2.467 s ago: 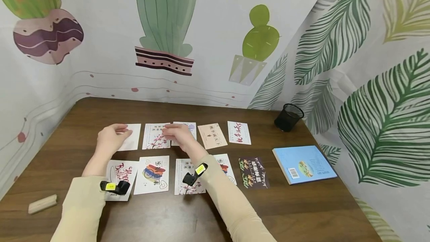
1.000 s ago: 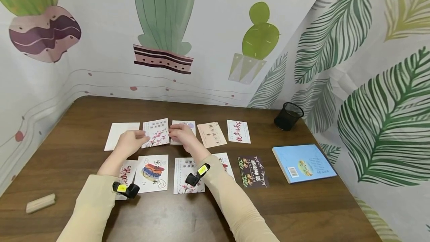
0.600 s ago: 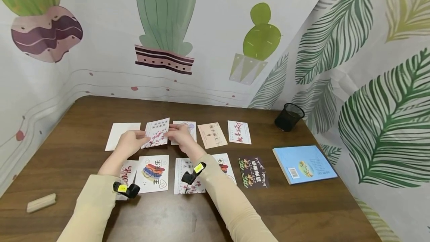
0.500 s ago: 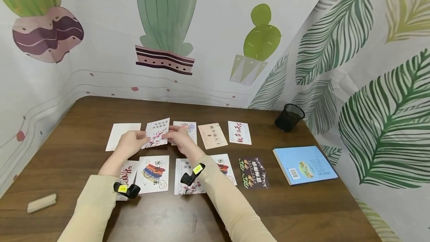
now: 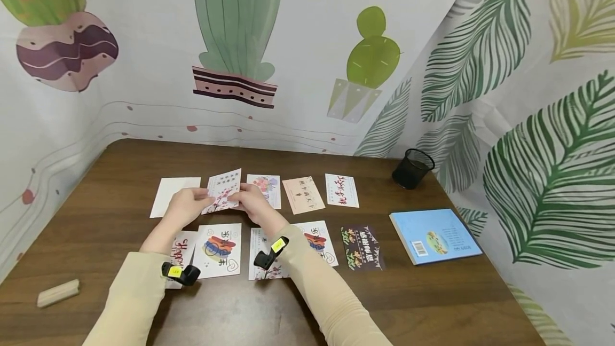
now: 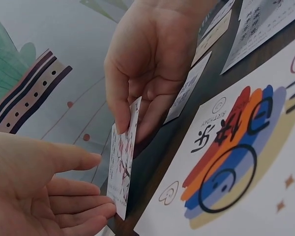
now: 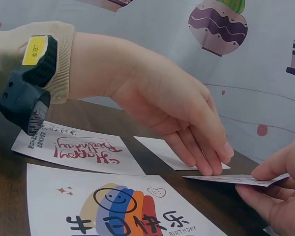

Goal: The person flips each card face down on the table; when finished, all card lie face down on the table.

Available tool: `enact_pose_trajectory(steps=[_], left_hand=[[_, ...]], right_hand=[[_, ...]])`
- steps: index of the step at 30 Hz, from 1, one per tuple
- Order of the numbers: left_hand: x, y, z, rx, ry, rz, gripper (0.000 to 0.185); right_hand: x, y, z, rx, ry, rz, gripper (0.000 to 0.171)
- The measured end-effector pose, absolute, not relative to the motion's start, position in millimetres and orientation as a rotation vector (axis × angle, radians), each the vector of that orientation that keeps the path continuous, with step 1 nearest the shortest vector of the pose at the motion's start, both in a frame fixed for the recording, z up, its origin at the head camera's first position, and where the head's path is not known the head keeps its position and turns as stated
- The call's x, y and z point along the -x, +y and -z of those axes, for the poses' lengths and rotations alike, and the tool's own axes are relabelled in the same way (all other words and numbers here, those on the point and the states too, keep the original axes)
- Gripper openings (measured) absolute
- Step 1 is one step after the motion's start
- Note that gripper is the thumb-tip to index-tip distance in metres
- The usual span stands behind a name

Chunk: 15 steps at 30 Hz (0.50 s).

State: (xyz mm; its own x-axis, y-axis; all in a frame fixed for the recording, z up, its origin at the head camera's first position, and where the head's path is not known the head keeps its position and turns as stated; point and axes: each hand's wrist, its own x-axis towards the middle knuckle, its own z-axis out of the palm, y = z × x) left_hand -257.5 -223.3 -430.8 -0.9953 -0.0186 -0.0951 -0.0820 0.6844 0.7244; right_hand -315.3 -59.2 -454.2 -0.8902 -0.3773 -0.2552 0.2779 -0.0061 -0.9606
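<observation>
A plum-blossom card is lifted off the brown table and tilted, held between both hands in the back row of cards. My right hand pinches its right edge between thumb and fingers, seen clearly in the left wrist view at the card. My left hand has straight fingers touching the card's left edge; its thumb stays off the card. In the right wrist view the card appears nearly edge-on between the left hand and my right fingertips.
The back row holds a blank white card, a flower card, a beige card and a red-script card. In front lie several more cards, including a smiley card. A blue book, black mesh cup and wooden block sit around.
The plum-blossom card lay flat 2.5 s ago and is now lifted between the hands. My left hand came off the blank card; my right hand slid left, uncovering the flower card.
</observation>
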Motion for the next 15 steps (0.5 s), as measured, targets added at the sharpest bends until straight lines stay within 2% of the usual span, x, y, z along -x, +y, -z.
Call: enact_pose_trajectory(steps=[9,15], left_hand=[[256,-218,421,0.099,2.956,-1.347,0.047],[251,-210,409,0.107,2.979,-1.422,0.052]], right_hand=[[310,-57,450,0.124,1.836,1.995,0.048],[302,-64,439,0.194,1.807,2.053,0.047]])
